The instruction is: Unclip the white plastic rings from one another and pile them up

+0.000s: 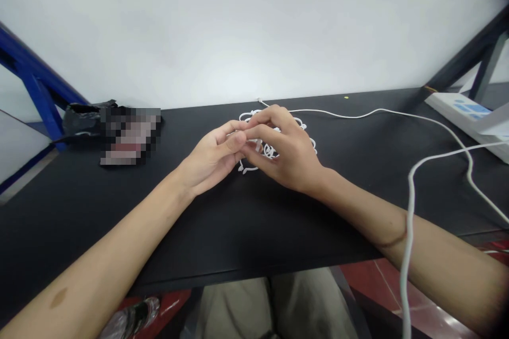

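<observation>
In the middle of the black table, a knotted white cord [271, 151] lies in several thin loops with small knots or knobs around its edge. My left hand [218, 154] reaches in from the left, thumb and fingers pinched together over the loops. Meeting it fingertip to fingertip, my right hand [287, 151] curves over the cord from the right, its fingers also closed in a pinch. A small white piece of the cord shows between the two hands. The fingers cover much of the loops, so the exact spot held is hidden.
A thin white cable [358, 116] runs along the right of the black table [222, 238]; a thicker one [411, 212] hangs across my right forearm. Black plastic [83, 119] lies beside a blurred-out item [129, 137]. A white box-like object [457, 111] stands at right. Below is a clear bottle [137, 318].
</observation>
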A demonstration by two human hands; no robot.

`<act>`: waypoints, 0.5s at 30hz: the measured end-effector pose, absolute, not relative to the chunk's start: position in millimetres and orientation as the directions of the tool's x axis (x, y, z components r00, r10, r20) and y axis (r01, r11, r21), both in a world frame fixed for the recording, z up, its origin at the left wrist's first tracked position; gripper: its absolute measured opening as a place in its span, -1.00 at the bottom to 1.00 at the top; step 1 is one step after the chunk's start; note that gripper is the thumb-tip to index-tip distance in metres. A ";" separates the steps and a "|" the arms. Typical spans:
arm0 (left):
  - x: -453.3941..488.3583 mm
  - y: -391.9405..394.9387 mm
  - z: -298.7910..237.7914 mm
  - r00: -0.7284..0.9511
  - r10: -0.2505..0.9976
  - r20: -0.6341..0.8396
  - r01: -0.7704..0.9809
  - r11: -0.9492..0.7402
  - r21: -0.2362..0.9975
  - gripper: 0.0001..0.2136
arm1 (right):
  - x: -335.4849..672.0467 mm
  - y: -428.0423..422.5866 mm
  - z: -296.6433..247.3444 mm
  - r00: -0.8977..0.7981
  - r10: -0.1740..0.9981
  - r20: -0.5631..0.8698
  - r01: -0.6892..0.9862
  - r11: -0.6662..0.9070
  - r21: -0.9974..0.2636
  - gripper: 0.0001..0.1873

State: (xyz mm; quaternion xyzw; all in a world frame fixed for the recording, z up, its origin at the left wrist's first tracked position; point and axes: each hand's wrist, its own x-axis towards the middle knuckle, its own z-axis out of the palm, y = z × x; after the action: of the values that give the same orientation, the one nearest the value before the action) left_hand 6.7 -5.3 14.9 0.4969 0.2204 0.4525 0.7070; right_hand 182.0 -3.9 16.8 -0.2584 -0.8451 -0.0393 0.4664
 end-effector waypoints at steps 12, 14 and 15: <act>6.1 -10.2 22.2 0.555 0.825 0.109 -0.435 0.175 0.883 -0.86 | 186.2 -4.4 21.3 -0.441 0.369 0.818 0.436 0.885 -0.164 -0.96; 5.7 -9.7 21.2 0.562 0.820 0.108 -0.434 0.182 0.883 -0.86 | 187.0 -4.3 22.2 -0.455 0.372 0.809 0.432 0.887 -0.165 -0.95; 5.6 -9.4 20.7 0.564 0.819 0.108 -0.435 0.183 0.882 -0.86 | 187.3 -4.2 22.6 -0.464 0.371 0.805 0.430 0.888 -0.162 -0.95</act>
State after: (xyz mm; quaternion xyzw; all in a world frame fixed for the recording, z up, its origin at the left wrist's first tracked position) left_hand 5.6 -9.4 20.7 0.4799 0.2000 0.4219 0.7427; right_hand 187.3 -4.2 22.6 -0.2342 -0.8549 -0.0317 0.4619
